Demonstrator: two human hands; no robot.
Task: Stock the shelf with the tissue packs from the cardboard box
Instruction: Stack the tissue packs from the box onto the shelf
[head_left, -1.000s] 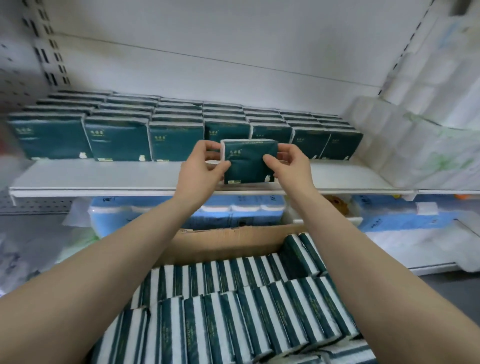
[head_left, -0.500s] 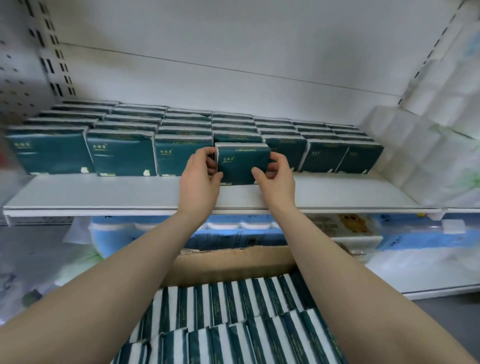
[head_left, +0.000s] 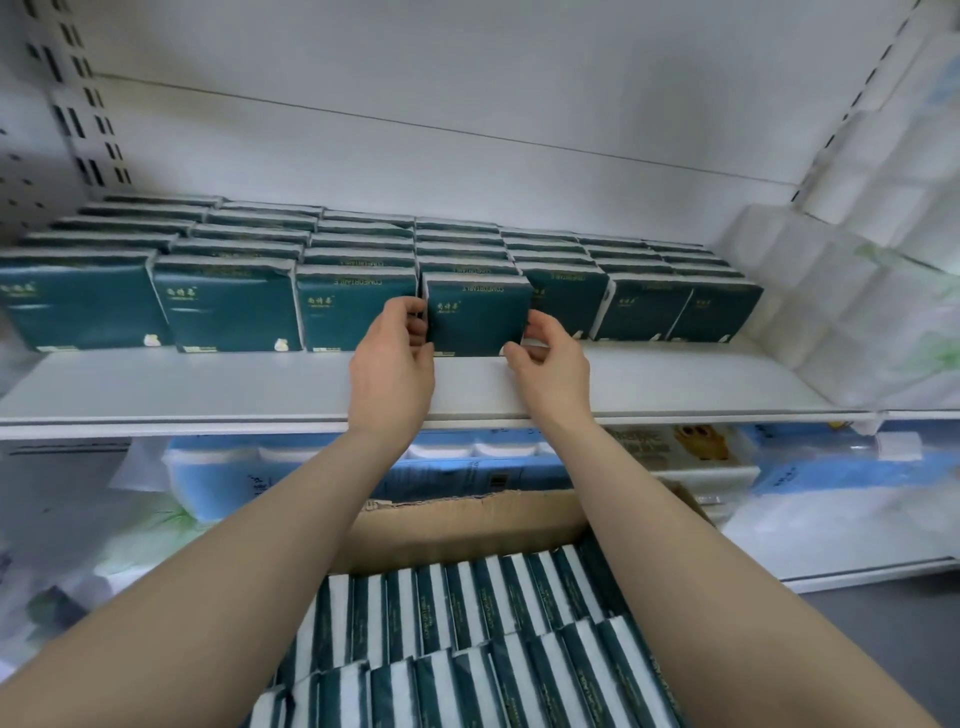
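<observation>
I hold one pack (head_left: 475, 314) upright on the shelf (head_left: 208, 384), its base on the board. My left hand (head_left: 392, 364) grips its left edge with curled fingers, and my right hand (head_left: 550, 364) pinches its lower right corner. It stands just forward of the shelf's front row (head_left: 228, 304). Below the shelf, the box (head_left: 467, 525) holds more packs (head_left: 457, 613) on edge.

I hold one dark green tissue pack (head_left: 475, 317) upright on the white shelf (head_left: 208, 384). My left hand (head_left: 392, 364) grips its left edge and my right hand (head_left: 550, 364) pinches its lower right corner. The pack stands at the front of the shelved rows (head_left: 228, 304). Below, the cardboard box (head_left: 467, 525) holds more packs on edge.
</observation>
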